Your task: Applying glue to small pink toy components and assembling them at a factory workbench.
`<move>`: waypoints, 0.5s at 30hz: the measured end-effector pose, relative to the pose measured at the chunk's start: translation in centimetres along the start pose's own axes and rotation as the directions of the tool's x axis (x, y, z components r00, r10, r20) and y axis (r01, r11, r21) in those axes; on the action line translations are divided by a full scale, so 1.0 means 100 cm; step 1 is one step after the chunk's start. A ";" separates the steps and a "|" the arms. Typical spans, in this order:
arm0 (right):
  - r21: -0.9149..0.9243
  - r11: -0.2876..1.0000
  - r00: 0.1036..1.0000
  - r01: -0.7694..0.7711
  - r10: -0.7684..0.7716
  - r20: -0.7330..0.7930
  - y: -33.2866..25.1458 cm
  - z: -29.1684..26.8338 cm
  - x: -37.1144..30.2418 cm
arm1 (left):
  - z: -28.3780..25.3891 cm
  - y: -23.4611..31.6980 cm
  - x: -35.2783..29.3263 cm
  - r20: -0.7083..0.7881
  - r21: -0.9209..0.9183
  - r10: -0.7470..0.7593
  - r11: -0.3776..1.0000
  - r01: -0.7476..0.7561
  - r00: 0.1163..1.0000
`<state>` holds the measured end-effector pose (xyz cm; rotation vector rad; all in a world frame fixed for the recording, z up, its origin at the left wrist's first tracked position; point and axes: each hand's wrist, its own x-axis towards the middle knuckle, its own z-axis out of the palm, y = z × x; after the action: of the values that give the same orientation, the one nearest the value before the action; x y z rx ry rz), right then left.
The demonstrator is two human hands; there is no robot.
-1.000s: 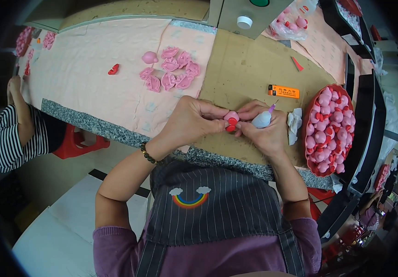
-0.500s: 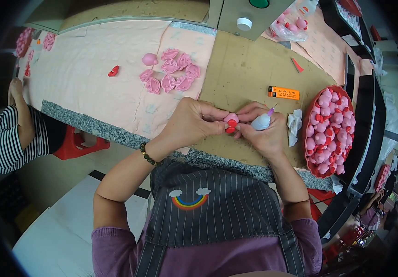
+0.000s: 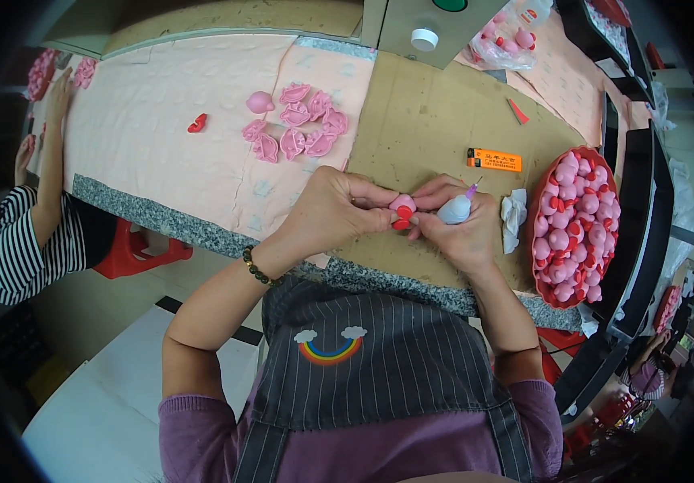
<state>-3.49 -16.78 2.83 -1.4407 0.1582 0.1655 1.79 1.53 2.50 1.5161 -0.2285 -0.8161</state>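
Between my two hands sits a small pink figure part (image 3: 401,204) with a red bow-shaped piece (image 3: 402,216) against its near side. My left hand (image 3: 343,205) pinches it from the left with thumb and fingertips. From the right, my right hand (image 3: 459,221) grips the same part, its thumb and finger at the red piece. A pale blue squeeze bottle (image 3: 455,210) with a purple needle tip is tucked in my right hand, tip pointing up and away. Fingertips hide much of the pink part.
Pink shell-like pieces (image 3: 314,125), a pink ball part (image 3: 260,102) and a red piece (image 3: 197,123) lie on the left cloth. An orange lighter (image 3: 494,159), crumpled tissue (image 3: 513,220) and red basket (image 3: 534,229) of pink-and-red parts stand right. Another person's arm (image 3: 50,169) reaches in far left.
My hands hold almost the same place on the pink part. At the far left, the other person's arm has stretched farther over the table toward the pink pieces.
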 end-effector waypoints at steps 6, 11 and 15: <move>-0.008 1.000 1.000 0.009 -0.009 0.011 0.001 0.000 -0.001 | 0.001 -0.002 -0.001 -0.002 -0.057 -0.007 0.998 0.007 1.000; 0.001 1.000 1.000 -0.001 0.001 0.006 -0.001 0.001 0.000 | -0.001 0.000 -0.001 0.007 -0.020 -0.059 0.998 0.059 0.998; -0.008 1.000 1.000 0.008 -0.008 0.006 0.002 -0.001 -0.001 | 0.001 0.001 -0.002 -0.010 -0.009 -0.043 0.999 0.043 0.999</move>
<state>-3.58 -16.83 2.68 -1.4489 0.1468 0.1637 1.68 1.55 2.68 1.5208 -0.1850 -0.8426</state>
